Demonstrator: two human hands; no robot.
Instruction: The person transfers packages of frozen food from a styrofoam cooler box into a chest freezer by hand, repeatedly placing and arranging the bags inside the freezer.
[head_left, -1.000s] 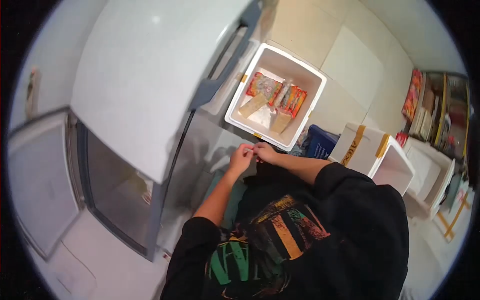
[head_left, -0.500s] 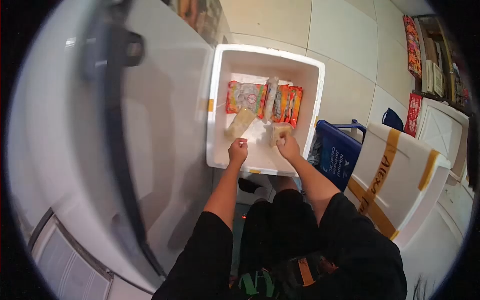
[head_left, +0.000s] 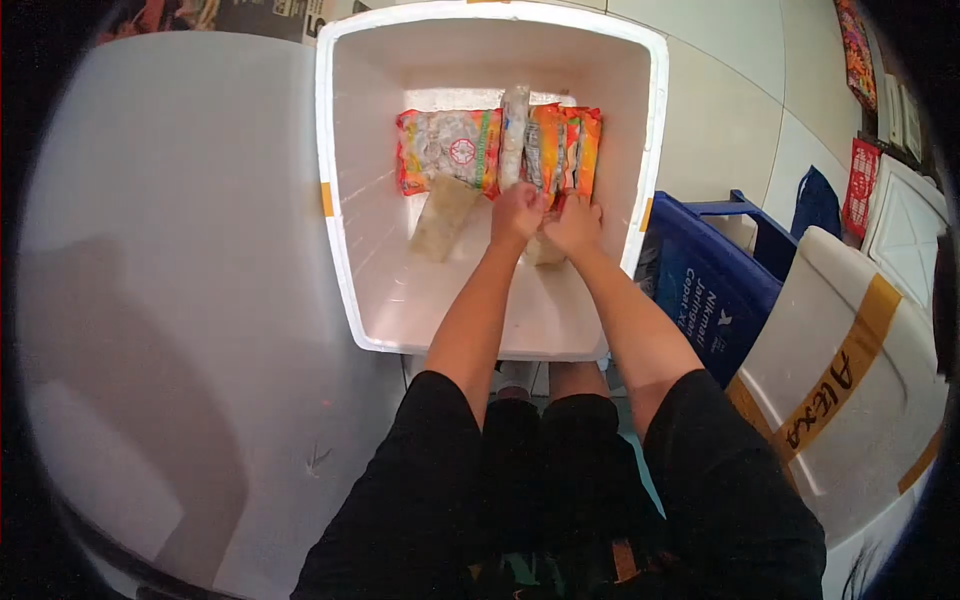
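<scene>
Both my hands are inside a white styrofoam box (head_left: 325, 120). My left hand (head_left: 517, 213) is closed, its fingers curled at the lower end of upright orange packets (head_left: 562, 140). Close beside it, my right hand (head_left: 575, 222) is also closed against the packets' lower ends; what either hand pinches is hidden. Under the right wrist lies a pale frozen block (head_left: 543, 252), partly covered. A second pale block in clear wrap (head_left: 440, 220) leans on a flat red-and-clear food pack (head_left: 450, 150). Between that pack and the orange packets stands a clear tube-like pack (head_left: 515, 125).
A large pale grey surface (head_left: 190, 280) borders the box on the left. To the right are a blue printed bin (head_left: 715, 280) and a white styrofoam lid or box with brown tape (head_left: 850, 350). Floor tiles (head_left: 700, 50) show behind.
The view has moved closer over the box. My right hand has let go of the pale block and both hands have moved forward, together, to the orange packets. The dark-edged door has swung out of view.
</scene>
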